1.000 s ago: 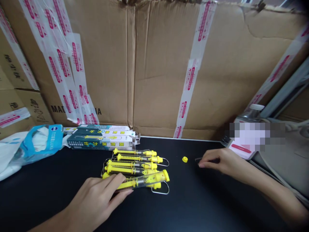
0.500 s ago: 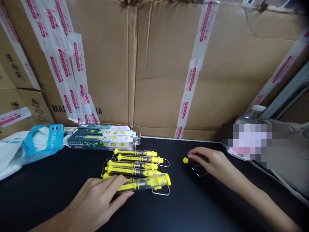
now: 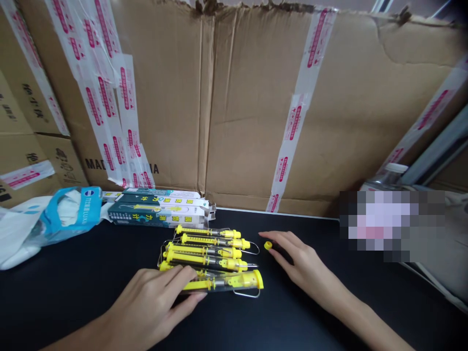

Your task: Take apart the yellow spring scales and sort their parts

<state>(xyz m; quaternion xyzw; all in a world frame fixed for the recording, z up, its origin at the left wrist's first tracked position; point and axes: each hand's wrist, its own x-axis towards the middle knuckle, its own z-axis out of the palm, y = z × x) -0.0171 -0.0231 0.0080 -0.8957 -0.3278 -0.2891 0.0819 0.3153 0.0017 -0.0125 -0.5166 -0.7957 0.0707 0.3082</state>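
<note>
My left hand [image 3: 161, 297] is closed around a spring scale [image 3: 223, 282] with a clear tube and yellow fittings, and its wide yellow end points right. A wire hook shows just below that end. Several more yellow spring scales [image 3: 208, 233] lie side by side beyond it, their hooks sticking out at the ends. My right hand [image 3: 300, 258] is to their right, with a small yellow cap [image 3: 268, 245] at its thumb tip. The index finger reaches out past the cap, and the other fingers are partly hidden.
Printed spring scale boxes [image 3: 157, 214] lie behind on the left, beside a blue-and-white plastic packet [image 3: 73, 212]. A tall taped cardboard wall [image 3: 248, 122] closes off the back of the black table [image 3: 292, 317]. A capped bottle [image 3: 393, 175] and a blurred patch are at the right.
My right hand has moved left toward the spring scales, and the yellow cap has moved with it. The loose wire hook under that hand no longer shows. My left hand keeps its hold.
</note>
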